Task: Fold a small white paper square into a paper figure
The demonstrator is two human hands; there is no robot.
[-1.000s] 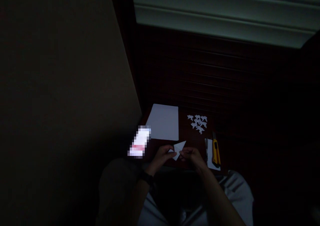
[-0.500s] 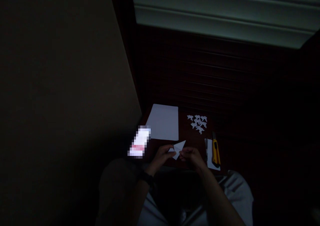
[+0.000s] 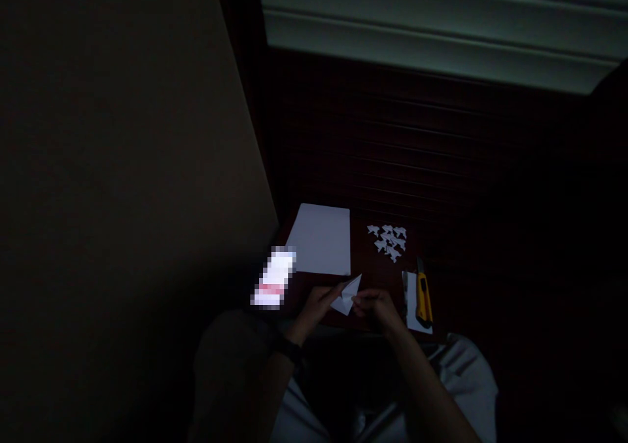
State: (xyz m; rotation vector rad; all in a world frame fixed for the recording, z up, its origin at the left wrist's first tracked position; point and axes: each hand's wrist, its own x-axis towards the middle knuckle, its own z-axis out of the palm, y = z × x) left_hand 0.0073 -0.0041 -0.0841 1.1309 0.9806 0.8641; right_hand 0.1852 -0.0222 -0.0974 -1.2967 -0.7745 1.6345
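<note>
A small folded piece of white paper (image 3: 349,297) with a pointed tip is between my hands, low in the middle of the dim view. My left hand (image 3: 321,302) holds its left side, fingers laid along the upper fold. At the opposite edge my right hand (image 3: 377,304) pinches the paper between thumb and fingers. A dark band circles my left wrist. Several small folded paper figures (image 3: 387,240) lie in a cluster beyond my right hand. Just past my left hand lies a white sheet of paper (image 3: 321,239).
On the right, a yellow utility knife (image 3: 422,299) rests on a white paper piece (image 3: 413,322). A lit phone (image 3: 275,278), its screen blurred, is at the left. The dark table (image 3: 360,263) meets a slatted panel behind, and a wall (image 3: 147,135) rises on the left.
My left fingers have shifted up and over the paper's left fold, and the paper has turned slightly, its tip moving left. My right hand has hardly moved, still pinching.
</note>
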